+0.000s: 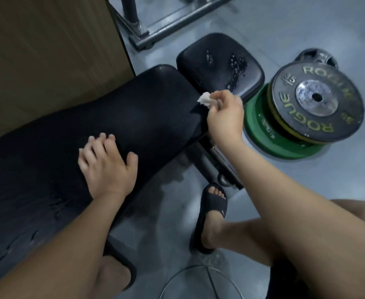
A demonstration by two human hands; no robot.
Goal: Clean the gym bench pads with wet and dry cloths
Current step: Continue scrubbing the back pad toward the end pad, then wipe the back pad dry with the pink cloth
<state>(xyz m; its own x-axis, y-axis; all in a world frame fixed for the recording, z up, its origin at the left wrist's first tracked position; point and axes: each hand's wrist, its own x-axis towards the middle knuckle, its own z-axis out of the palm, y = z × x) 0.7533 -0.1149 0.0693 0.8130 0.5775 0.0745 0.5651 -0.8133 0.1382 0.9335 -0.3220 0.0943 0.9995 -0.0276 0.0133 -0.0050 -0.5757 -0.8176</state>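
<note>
The long black back pad of the gym bench runs from lower left to the centre. My left hand lies flat on it, fingers spread, holding nothing. My right hand hovers at the pad's far right end and pinches a small crumpled white cloth against the pad's edge. Beyond it sits the smaller black seat pad, with water droplets scattered on its top.
Stacked weight plates, black on green, lie on the grey floor at right. A brown panel stands behind the bench. A metal rack base crosses the top. My sandalled foot rests under the bench end; a round wire frame sits below.
</note>
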